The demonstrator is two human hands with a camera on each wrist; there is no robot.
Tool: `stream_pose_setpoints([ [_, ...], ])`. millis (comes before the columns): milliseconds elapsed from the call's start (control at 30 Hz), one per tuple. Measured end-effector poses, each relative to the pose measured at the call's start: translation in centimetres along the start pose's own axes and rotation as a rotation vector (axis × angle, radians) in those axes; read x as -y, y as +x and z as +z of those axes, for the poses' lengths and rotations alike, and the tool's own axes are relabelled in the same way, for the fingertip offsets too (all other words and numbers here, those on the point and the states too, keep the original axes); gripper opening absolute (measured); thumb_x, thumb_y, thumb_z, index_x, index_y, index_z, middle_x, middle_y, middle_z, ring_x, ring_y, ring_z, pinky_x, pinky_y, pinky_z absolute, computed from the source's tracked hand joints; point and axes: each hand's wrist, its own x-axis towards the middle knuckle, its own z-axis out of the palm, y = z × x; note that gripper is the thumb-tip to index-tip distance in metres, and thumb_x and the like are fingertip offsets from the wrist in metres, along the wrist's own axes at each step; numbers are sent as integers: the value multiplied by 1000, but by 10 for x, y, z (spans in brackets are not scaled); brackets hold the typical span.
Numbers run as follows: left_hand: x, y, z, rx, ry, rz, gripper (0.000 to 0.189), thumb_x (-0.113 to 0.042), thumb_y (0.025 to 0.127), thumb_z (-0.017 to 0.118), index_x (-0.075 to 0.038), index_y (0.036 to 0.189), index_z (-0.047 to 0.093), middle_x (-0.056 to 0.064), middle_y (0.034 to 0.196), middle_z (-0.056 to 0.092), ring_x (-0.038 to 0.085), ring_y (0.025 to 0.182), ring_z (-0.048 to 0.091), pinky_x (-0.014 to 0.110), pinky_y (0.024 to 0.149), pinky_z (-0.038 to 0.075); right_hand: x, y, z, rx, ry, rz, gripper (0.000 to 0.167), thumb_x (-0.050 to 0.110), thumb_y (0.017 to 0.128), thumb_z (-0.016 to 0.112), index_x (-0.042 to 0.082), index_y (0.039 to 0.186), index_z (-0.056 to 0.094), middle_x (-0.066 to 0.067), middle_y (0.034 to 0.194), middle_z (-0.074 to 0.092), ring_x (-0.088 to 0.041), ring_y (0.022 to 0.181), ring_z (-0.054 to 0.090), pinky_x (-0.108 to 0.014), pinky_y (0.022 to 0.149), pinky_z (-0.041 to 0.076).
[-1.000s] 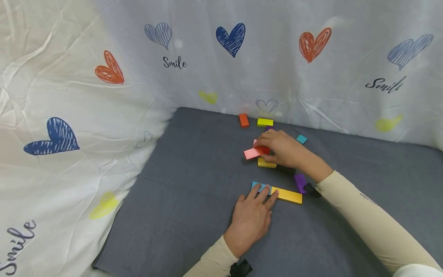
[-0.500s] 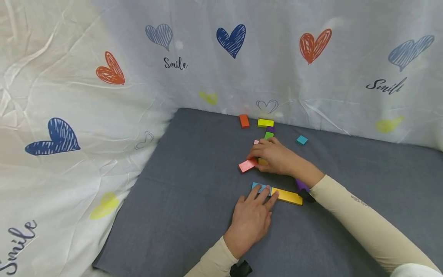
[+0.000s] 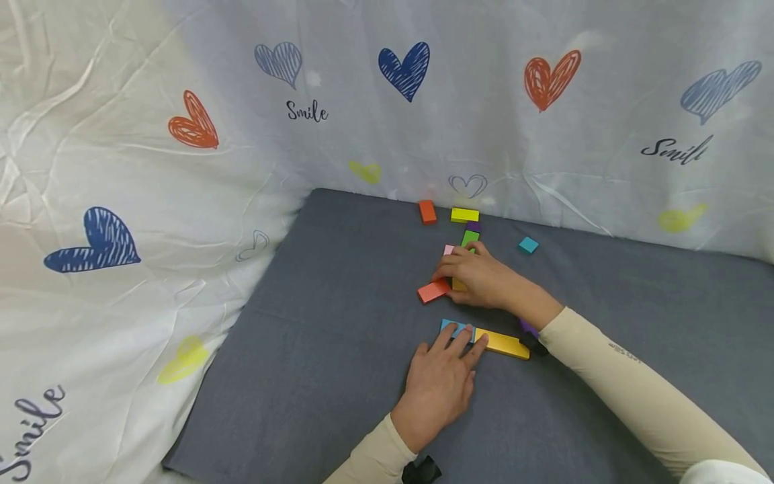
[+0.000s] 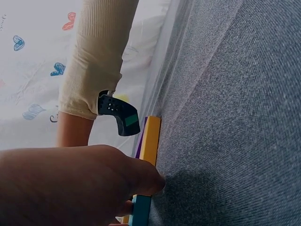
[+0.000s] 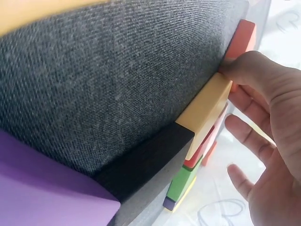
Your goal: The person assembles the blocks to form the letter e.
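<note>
My left hand (image 3: pixel 438 386) lies with spread fingers at a flat row made of a blue block (image 3: pixel 449 326) and a longer yellow block (image 3: pixel 504 344). Its fingertips touch the tops of both, end to end. Farther up, my right hand (image 3: pixel 484 275) pinches a salmon-red block (image 3: pixel 432 292) between thumb and fingers, close over the cloth. Beside that grip sits a tan-yellow block (image 5: pixel 207 108), partly hidden by the hand in the head view. Beyond the fingers show a green block (image 3: pixel 470 237) and a pale pink one (image 3: pixel 448 249).
At the back lie an orange block (image 3: pixel 427 212), a bright yellow block (image 3: pixel 465 214) and a dark purple one (image 3: pixel 474 226). A teal block (image 3: pixel 529 245) is off to the right. The right wrist partly covers another purple block (image 5: pixel 47 183). A white printed curtain (image 3: pixel 338 141) borders the grey cloth (image 3: pixel 314 323).
My right hand has brought the pinched block left and toward me, then nearly stopped. The green block has come into view behind it. My left hand has stayed in place.
</note>
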Motion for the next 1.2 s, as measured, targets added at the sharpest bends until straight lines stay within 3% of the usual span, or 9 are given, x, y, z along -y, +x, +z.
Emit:
stream_pose_setpoints([
  [633,0,-2,-1,-40,27,2,61,-50,104,62,-42,161,43,-12,163,45,15,148,41,40,88,55,2,-2,-1,11,-25,11,37,23,92,83,19,128,74,2,128,71,-25,124,57,-60,110,29],
  [900,0,-2,-1,-19,13,0,62,-49,105,61,-42,162,41,-12,164,43,16,150,38,41,90,56,5,-13,-17,-40,17,57,36,24,96,80,20,131,73,4,129,68,-25,124,57,-61,112,29],
  [1033,-1,-2,0,-22,6,-1,62,-48,104,62,-41,162,41,-11,164,43,16,151,37,42,90,56,8,-21,-25,-77,39,94,34,22,97,78,16,130,74,1,130,69,-26,126,58,-59,111,34],
  [1200,-1,-1,0,-47,20,5,62,-48,104,63,-40,161,43,-11,163,45,16,149,40,41,87,56,9,-37,-32,-141,28,120,32,19,98,76,12,129,74,-3,124,71,-27,114,63,-55,100,49],
])
